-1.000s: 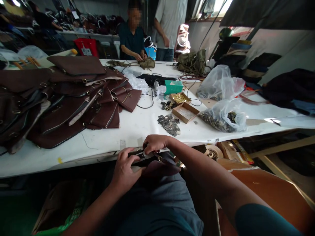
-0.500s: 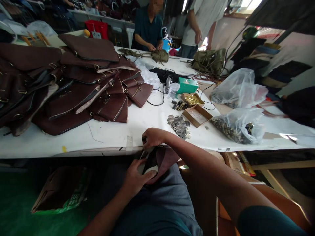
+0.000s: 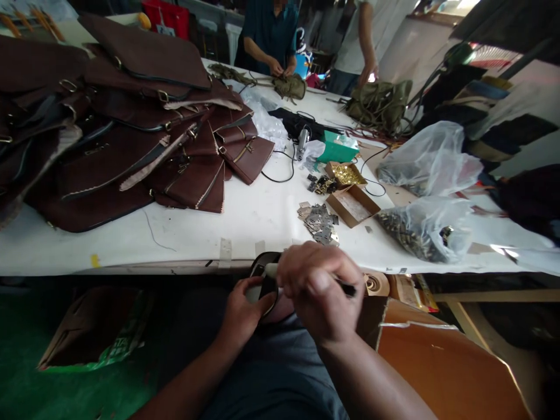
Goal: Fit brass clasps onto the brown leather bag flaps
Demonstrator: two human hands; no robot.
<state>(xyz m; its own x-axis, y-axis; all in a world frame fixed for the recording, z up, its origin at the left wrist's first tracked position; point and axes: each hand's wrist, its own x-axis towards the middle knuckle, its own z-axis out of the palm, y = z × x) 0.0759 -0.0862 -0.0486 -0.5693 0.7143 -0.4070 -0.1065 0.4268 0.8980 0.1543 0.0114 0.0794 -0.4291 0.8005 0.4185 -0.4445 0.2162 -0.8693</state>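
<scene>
At the near table edge, over my lap, my left hand is closed on a dark brown leather bag piece. Its thumb and fingers grip the edge, where a dark lining and a pale patch show. My right hand is a fist just to the right, in front of the piece and partly hiding it. A slim tool is in that fist: a dark end shows at the palm side and a pale tip points left towards the piece. Blur hides what kind of tool it is.
Brown leather bags are heaped at left. Flat metal plates, a cardboard box and a box of brass fittings lie ahead. Plastic bags of hardware stand right. Two people work across the table. An open carton stands low right.
My right hand has moved right and closer to me, from the table edge to beside the leather piece, its wrist turned. My left hand keeps its grip. The view has shifted slightly.
</scene>
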